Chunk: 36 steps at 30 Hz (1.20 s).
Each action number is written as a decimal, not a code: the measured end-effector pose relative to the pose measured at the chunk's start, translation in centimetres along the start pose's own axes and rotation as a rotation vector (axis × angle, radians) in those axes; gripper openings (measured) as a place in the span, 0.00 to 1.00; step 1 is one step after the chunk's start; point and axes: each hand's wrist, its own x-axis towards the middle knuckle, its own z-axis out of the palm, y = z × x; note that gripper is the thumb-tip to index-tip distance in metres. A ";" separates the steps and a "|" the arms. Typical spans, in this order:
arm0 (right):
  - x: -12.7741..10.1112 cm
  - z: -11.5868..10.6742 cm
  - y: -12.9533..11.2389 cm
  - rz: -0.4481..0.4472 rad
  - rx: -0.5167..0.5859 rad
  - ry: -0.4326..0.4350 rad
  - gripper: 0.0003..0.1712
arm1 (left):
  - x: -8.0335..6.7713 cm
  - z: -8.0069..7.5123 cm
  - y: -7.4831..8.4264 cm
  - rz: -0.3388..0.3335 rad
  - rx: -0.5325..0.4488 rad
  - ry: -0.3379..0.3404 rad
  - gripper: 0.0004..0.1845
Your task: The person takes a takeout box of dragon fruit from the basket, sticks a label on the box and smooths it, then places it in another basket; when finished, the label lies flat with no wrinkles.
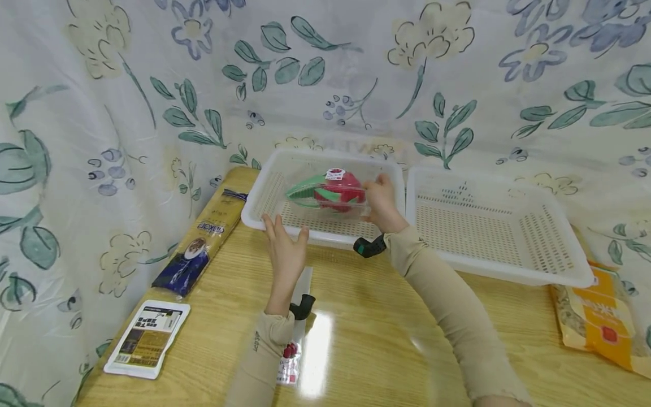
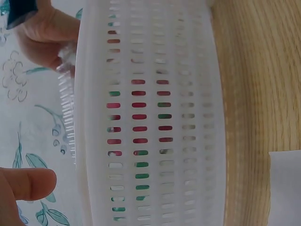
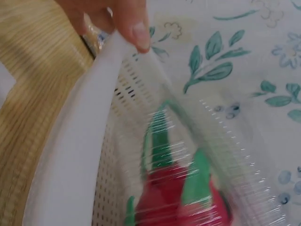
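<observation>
My right hand grips the right end of a clear plastic pack with ribbed edges. Inside that pack shows a red item with green leaf-like parts; its exact kind is unclear. A white label sits on its top. The pack is within the left white basket, whose slotted side fills the left wrist view. At this basket's front-left rim, my left hand touches the edge with extended fingers, thumb apart. The right wrist view shows a fingertip of it on the rim.
A second white basket stands against the first on the right. Leftward lie a long yellow-and-blue packet and a white pouch. An orange bag is at far right. A printed strip lies beneath my left forearm. Floral sheeting hangs behind.
</observation>
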 end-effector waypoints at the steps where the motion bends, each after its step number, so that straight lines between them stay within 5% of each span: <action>1: 0.2 0.0 0.1 0.013 0.000 0.007 0.40 | -0.1 0.0 0.0 0.000 0.002 -0.008 0.42; 22: 1.6 -1.1 0.5 0.132 -0.108 -0.092 0.42 | -0.1 -0.5 0.3 0.020 0.030 -0.024 0.42; 32: 1.4 -1.2 0.8 0.033 -0.271 -0.126 0.45 | 0.3 -0.2 0.6 0.012 -0.013 -0.018 0.42; 36: 1.6 -1.4 2.3 -0.004 -0.418 -0.099 0.49 | 0.3 -0.1 0.2 0.005 0.000 -0.010 0.41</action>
